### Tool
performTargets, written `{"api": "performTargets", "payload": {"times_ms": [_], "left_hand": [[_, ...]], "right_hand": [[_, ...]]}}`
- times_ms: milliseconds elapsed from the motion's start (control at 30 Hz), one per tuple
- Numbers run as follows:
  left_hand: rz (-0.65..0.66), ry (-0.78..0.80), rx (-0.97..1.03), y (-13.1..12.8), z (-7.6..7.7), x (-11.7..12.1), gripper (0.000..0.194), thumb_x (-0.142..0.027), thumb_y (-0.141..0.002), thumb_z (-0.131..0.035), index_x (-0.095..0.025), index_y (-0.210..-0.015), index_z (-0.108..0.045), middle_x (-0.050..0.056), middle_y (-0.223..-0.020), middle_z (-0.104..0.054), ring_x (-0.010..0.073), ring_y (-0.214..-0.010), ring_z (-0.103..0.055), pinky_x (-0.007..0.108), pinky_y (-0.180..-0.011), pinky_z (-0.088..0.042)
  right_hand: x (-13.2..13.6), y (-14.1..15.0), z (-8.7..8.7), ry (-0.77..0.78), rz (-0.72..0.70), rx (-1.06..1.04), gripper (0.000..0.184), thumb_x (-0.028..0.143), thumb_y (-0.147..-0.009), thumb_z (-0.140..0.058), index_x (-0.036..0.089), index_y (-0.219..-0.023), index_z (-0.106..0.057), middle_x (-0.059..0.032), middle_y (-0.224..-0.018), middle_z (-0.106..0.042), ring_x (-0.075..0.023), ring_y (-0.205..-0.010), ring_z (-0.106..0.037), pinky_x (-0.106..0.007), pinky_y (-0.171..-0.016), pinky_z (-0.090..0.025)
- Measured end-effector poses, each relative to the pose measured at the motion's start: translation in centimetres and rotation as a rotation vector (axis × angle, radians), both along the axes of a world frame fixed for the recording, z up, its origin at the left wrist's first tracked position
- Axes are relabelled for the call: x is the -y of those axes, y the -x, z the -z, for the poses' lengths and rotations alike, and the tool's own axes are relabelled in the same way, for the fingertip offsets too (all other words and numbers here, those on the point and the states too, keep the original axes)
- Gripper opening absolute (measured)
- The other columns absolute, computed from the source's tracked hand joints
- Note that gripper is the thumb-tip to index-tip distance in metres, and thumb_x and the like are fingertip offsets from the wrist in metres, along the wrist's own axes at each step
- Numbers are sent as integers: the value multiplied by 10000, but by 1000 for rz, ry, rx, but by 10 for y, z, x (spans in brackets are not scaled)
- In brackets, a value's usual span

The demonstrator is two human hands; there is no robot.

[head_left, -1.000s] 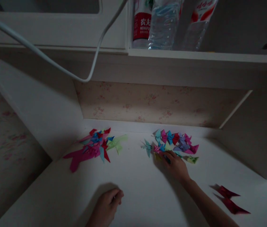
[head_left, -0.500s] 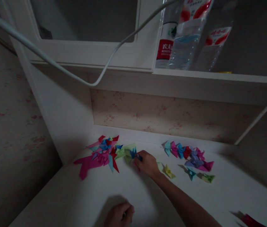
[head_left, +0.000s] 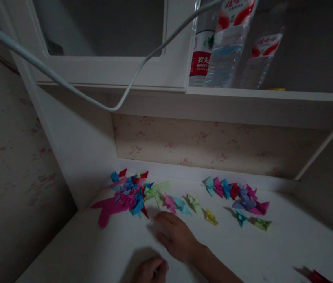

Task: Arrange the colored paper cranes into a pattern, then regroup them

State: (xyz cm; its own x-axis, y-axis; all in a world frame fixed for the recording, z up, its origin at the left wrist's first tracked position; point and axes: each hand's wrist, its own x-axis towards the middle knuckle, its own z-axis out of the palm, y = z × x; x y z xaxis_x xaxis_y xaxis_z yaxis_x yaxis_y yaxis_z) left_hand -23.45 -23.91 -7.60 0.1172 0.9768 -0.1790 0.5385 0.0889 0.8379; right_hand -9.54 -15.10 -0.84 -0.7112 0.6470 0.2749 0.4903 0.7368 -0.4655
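Note:
My right hand [head_left: 178, 237] hovers over the white desk just below the left pile of folded paper pieces, fingers spread and nothing in them. Close above its fingertips lie a blue folded paper [head_left: 138, 202], a pink one [head_left: 170, 203] and a light blue one [head_left: 181, 205]. At the bottom edge my left hand [head_left: 151, 270] rests on the desk with its fingers curled in; whatever may be inside is hidden. The left pile mixes red, blue, magenta and green origami, with a flat magenta paper [head_left: 107, 208] at its lower left.
On the right of the desk [head_left: 101, 251] sit several colored origami pieces [head_left: 244, 201]. A yellow piece [head_left: 211, 217] lies between the groups. Water bottles [head_left: 227, 55] stand on the shelf above. A white cable [head_left: 80, 94] hangs across the view. A dark red piece [head_left: 318, 276] lies lower right.
My right hand has let go of a blue folded paper and drawn back toward me. Blue pieces now show at the left pile's front and far-left edge. My left hand stays curled.

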Motion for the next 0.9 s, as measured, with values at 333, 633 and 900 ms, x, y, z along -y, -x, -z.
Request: {"api": "performTargets", "payload": {"times_ms": [333, 633, 900], "left_hand": [[-134, 62, 133, -6, -13, 11, 418, -518, -864, -387, -177, -739, -595, -6, -655, -531, 97, -487, -457, 171, -389, -320], [-152, 71, 145, -6, -10, 13, 402, -512, -873, -376, -181, -713, -538, -36, -610, -459, 78, -445, -414, 144, -333, -294], [-129, 83, 155, -5, -9, 12, 410, -530, -867, -372, -182, -718, -530, -29, -647, -477, 79, -465, -417, 166, -370, -292]], "right_hand": [[49, -72, 57, 32, 177, -54, 250, 190, -923, -433, 219, -1064, -637, -70, -1074, -651, -180, -1038, -590, -308, -939, -474], [47, -73, 58, -79, 253, -51, 239, 233, -923, -439, 243, -1022, -656, -64, -1060, -658, -179, -1009, -602, -317, -913, -486], [-30, -64, 34, -228, 739, 282, 817, 740, -770, -442, 273, -1436, -361, -136, -1532, -256, -433, -1385, -168, -751, -989, -87]]}}
